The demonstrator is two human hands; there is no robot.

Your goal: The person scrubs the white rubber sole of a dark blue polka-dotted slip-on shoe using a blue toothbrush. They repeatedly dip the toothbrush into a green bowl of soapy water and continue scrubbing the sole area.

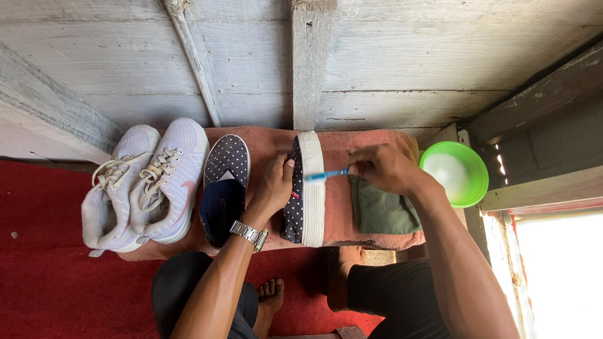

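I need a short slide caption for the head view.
Left hand steadies a polka-dot shoe while right hand holds a blue toothbrush.

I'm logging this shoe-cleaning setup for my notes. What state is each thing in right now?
Left hand: gripping the dotted shoe, steadying it.
Right hand: holding the blue toothbrush.
Dotted shoe: tipped on its side, white sole facing up.
Toothbrush: head against the white sole.
Second dotted shoe: flat, untouched.
White sneakers: side by side, laced.
Green bowl: upright, white foamy contents.
Green cloth: folded on the towel.

Silver wristwatch (249, 234), seemingly black shorts (182, 282).
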